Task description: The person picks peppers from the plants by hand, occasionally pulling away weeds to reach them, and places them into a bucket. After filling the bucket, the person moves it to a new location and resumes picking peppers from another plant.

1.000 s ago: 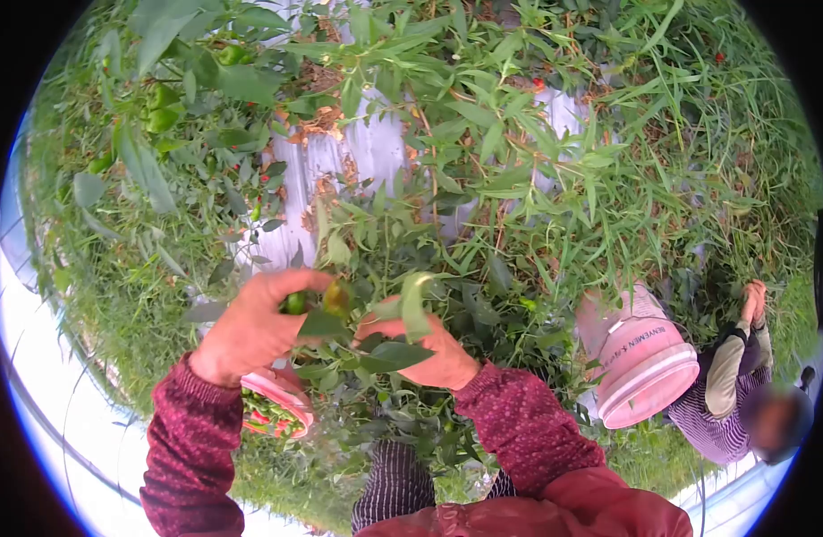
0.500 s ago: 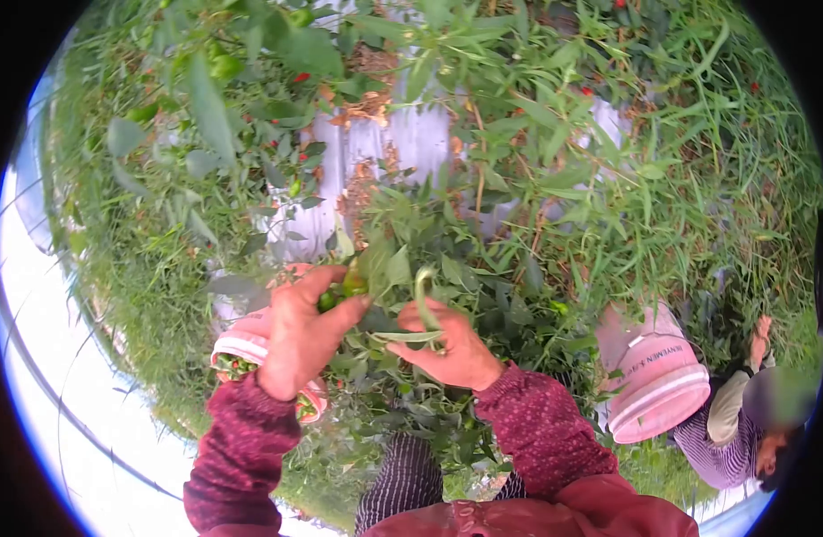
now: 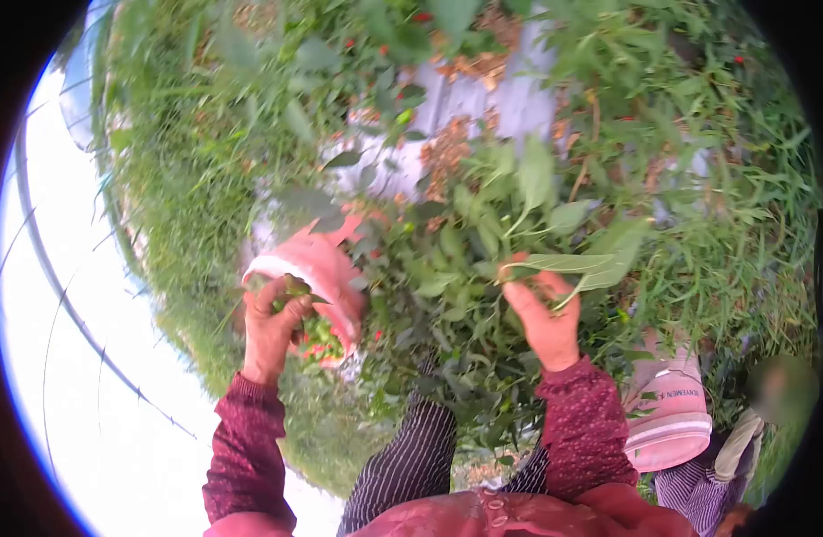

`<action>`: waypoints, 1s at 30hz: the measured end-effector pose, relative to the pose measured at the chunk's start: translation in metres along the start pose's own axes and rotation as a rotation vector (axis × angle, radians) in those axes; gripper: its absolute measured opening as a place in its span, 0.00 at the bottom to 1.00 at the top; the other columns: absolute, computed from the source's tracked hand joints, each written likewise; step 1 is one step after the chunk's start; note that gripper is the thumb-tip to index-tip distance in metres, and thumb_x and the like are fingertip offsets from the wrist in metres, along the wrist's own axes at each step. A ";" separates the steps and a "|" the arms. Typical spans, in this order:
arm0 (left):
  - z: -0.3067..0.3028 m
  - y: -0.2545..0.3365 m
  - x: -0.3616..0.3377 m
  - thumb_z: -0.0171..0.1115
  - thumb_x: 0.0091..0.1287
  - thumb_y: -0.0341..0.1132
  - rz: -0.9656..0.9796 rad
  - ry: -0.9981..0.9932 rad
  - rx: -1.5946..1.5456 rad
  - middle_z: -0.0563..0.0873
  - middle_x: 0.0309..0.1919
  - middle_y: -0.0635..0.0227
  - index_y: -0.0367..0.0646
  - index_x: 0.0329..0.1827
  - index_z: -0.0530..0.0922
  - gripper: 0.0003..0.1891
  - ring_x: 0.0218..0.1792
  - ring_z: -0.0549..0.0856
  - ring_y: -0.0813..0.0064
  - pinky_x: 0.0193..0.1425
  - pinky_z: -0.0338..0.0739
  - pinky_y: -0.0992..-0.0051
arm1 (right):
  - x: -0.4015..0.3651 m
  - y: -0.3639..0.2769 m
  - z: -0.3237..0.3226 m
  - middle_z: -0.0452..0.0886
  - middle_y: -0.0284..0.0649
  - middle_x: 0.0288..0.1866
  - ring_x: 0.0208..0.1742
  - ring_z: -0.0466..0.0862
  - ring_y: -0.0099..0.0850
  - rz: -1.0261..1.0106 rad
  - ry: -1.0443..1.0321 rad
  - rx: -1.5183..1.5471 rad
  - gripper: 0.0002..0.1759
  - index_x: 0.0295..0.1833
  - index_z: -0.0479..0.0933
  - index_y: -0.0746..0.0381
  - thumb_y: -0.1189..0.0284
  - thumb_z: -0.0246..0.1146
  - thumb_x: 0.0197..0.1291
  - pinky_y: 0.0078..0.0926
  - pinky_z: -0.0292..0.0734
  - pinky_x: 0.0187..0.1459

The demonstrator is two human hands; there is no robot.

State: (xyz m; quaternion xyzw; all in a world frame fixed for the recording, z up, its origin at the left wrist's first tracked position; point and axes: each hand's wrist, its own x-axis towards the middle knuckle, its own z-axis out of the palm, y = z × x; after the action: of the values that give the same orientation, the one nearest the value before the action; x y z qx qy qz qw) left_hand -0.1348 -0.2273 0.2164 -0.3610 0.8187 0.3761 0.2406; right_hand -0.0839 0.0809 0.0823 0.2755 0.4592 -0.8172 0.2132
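Observation:
My left hand (image 3: 273, 322) is closed on green peppers (image 3: 295, 288) over the mouth of a pink bucket (image 3: 326, 268) at the left. Inside that bucket lie green and red peppers (image 3: 320, 338). On the right, my right hand (image 3: 546, 318) pinches a leafy green stem (image 3: 572, 263) of a pepper plant (image 3: 452, 286). The leaves near its fingers are slightly blurred. Both sleeves are dark red with a speckled pattern.
Another pink bucket (image 3: 671, 412) is at the lower right, beside a person in striped clothing (image 3: 698, 488). Pale plastic sheeting (image 3: 447, 98) with dry leaves covers the ground ahead. Dense grass (image 3: 179, 197) grows at the left.
My left hand has moved away from the plant to the left bucket with the peppers. My right hand has moved right with the stem. The view has shifted, showing more of the left bucket.

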 end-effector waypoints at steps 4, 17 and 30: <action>-0.087 -0.088 -0.004 0.64 0.58 0.34 -0.150 0.262 0.392 0.83 0.31 0.68 0.42 0.47 0.79 0.14 0.18 0.78 0.81 0.19 0.71 0.79 | 0.004 0.000 0.005 0.78 0.42 0.51 0.57 0.72 0.37 -0.291 -0.043 -0.404 0.17 0.51 0.77 0.62 0.77 0.65 0.53 0.34 0.65 0.60; -0.025 -0.020 0.005 0.54 0.68 0.29 0.432 0.253 0.329 0.82 0.40 0.65 0.34 0.49 0.76 0.10 0.38 0.79 0.78 0.42 0.75 0.80 | -0.013 0.019 0.022 0.51 0.36 0.74 0.76 0.47 0.39 -0.373 -0.197 -0.904 0.44 0.67 0.63 0.53 0.75 0.69 0.39 0.48 0.53 0.69; 0.342 0.006 0.052 0.60 0.56 0.31 1.440 -0.893 1.119 0.81 0.41 0.54 0.38 0.56 0.71 0.23 0.45 0.81 0.56 0.53 0.74 0.60 | -0.047 0.078 0.047 0.72 0.39 0.61 0.65 0.67 0.34 -0.508 -0.346 -0.938 0.20 0.54 0.73 0.58 0.68 0.50 0.56 0.40 0.47 0.72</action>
State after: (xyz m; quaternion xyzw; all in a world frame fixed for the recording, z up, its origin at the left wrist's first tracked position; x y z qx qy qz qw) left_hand -0.1299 0.0241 -0.0214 0.5559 0.7356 0.0949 0.3753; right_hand -0.0135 0.0064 0.0831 -0.1060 0.7838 -0.5843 0.1816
